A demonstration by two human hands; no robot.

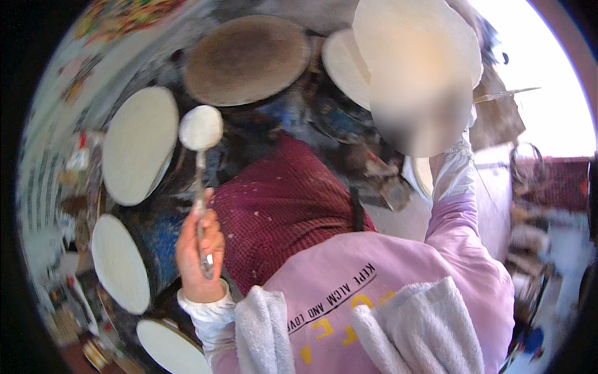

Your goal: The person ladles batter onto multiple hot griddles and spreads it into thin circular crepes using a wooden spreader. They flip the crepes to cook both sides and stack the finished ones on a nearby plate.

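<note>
My left hand (201,248) is closed around the handle of a ladle (201,128), whose round bowl is coated with pale batter and points away from me. The ladle is beside a round griddle covered by a pale, thin flatbread (140,145). Another round griddle (247,61), brown and bare, stands farther ahead. My right arm in its white oversleeve (455,168) reaches up at the right; a blurred patch hides most of my right hand. Near it are a large pale round sheet (416,23) and a thin pointed tool (507,95); whether the hand holds either is unclear.
More griddles with pale rounds (121,264) (170,348) curve around my left side. A partly covered pale round (345,65) is at the upper right. A blue drum (163,245) stands under one griddle. Dark red checked cloth (280,205) covers my lap. Clutter lines the far left.
</note>
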